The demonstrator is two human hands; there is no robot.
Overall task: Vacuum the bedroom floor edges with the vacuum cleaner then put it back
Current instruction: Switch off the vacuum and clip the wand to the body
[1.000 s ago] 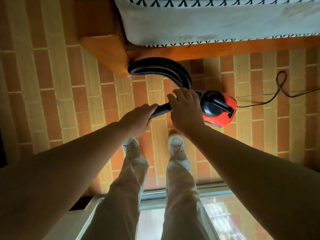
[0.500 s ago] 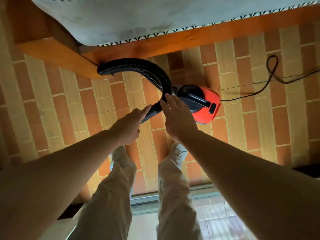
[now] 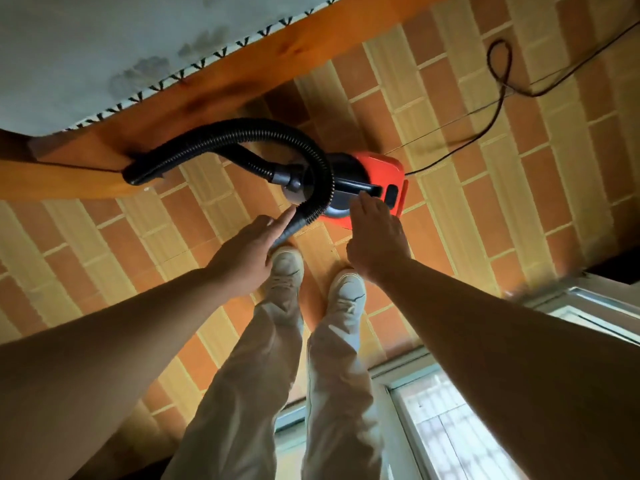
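A red and black vacuum cleaner (image 3: 381, 168) sits on the brick-patterned floor beside the bed. Its black ribbed hose (image 3: 242, 129) loops up and back down, and the grey tube end (image 3: 294, 226) slants toward my feet. My left hand (image 3: 247, 252) has its fingers stretched out flat against that tube end, not wrapped around it. My right hand (image 3: 375, 237) is open just above the vacuum's black carry handle (image 3: 356, 187), fingertips almost on it.
The wooden bed frame (image 3: 242, 81) with a pale sheet (image 3: 86, 46) runs across the top left. A black power cord (image 3: 498, 98) loops over the floor at the right. A sliding window frame (image 3: 391, 386) lies behind my white shoes (image 3: 284, 271).
My left hand has let go of the hose tube and opened. My right hand moved from the hose to the vacuum's handle. The view swung left and tilted.
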